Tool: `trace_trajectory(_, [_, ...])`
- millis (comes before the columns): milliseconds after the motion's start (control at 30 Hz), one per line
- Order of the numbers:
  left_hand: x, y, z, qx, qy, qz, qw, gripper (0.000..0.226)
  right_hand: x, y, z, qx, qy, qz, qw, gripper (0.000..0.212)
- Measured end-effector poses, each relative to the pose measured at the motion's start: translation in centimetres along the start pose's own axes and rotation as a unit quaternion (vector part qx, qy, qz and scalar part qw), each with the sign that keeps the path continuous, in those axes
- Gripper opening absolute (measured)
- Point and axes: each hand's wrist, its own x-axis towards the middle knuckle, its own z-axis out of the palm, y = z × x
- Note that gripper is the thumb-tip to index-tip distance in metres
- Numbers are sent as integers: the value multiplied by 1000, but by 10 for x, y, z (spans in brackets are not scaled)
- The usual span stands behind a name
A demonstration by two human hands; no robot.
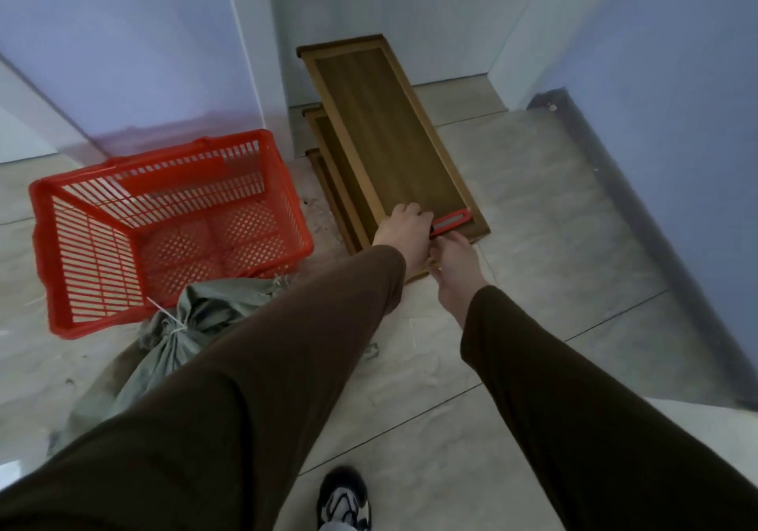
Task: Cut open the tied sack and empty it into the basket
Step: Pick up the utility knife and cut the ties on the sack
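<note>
head view: both hands (426, 243) on red box cutter (450, 223) atop wooden drawer (389, 136)

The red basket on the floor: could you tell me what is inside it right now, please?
Nothing shows inside the red basket; its perforated bottom is bare. The tied sack lies on the floor against its near side, and the near wall hides only a little of the bottom.
</note>
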Motion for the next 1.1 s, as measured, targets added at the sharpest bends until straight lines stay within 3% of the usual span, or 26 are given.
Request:
trace_trajectory(167, [9, 3, 12, -12, -5, -31, 999, 38, 9, -7, 1, 22, 4, 29, 999, 33])
trace_trajectory(333, [11, 4, 8, -139, 4, -92, 986, 41, 9, -13, -3, 63, -20, 68, 995, 37])
trace_trajectory(467, [-11, 1, 2, -323, 30, -115, 939, 42, -7, -13, -1, 72, -40, 44, 996, 39])
trace_trajectory(633, [-62, -1, -11, -443, 86, -110, 886, 31, -42, -12, 9, 22, -55, 2, 998, 35])
trace_trajectory(933, [-171, -3, -64, -531, 149, -152, 820, 43, -127, -16, 42, -165, -112, -82, 976, 31])
trace_trajectory(1100, [-229, -18, -87, -562, 176, -165, 791, 41, -175, -12, 67, -197, -155, -107, 962, 31])
